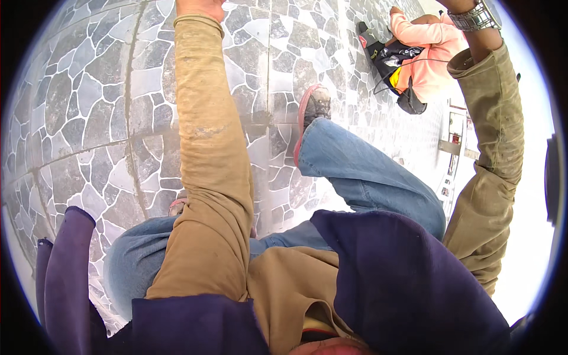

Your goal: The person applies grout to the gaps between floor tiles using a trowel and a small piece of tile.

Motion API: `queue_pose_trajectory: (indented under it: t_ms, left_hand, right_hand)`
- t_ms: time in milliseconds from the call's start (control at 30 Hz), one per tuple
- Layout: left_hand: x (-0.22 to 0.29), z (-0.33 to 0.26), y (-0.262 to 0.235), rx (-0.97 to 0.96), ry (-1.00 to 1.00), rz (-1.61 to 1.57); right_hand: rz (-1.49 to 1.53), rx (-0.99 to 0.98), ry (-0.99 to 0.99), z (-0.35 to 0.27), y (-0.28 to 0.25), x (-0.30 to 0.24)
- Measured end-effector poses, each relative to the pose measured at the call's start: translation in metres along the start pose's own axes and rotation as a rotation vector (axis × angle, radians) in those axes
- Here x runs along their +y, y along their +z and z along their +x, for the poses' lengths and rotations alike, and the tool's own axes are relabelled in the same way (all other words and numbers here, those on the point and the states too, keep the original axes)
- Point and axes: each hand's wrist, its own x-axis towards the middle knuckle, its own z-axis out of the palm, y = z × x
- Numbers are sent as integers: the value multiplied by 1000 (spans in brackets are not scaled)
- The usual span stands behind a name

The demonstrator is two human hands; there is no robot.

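Observation:
My left hand (202, 7) reaches over the stone-patterned tiles (109, 115), and the top edge of the picture cuts it off past the wrist. Its fingers are out of sight, as is anything in them. The tan sleeve (207, 106) covers that arm to the wrist. On the upper right, my right hand (457, 5) is mostly cut off too, raised above a silver wristwatch (475, 18). Whether it touches or holds something cannot be seen. Its sleeve (491, 112) is a darker olive brown.
A person in a peach top (429, 38) is low down at the upper right, beside a black bag or cloth (395, 56) and a dark cable. My bent legs in blue jeans (367, 160) and a grey shoe (316, 105) are below. Pale metal framework (457, 139) stands at right.

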Motion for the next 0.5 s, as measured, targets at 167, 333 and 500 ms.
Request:
queue_pose_trajectory:
  t_ms: [167, 333, 500]
  left_hand:
    - [29, -16, -39, -34, -100, 150]
    - [46, -46, -31, -62, -150, 508]
    - [15, -44, -21, -62, -189, 666]
  right_hand:
    - [353, -130, -30, 8, 72, 13]
    - [294, 125, -194, -23, 143, 28]
    - [252, 208, -197, -32, 192, 34]
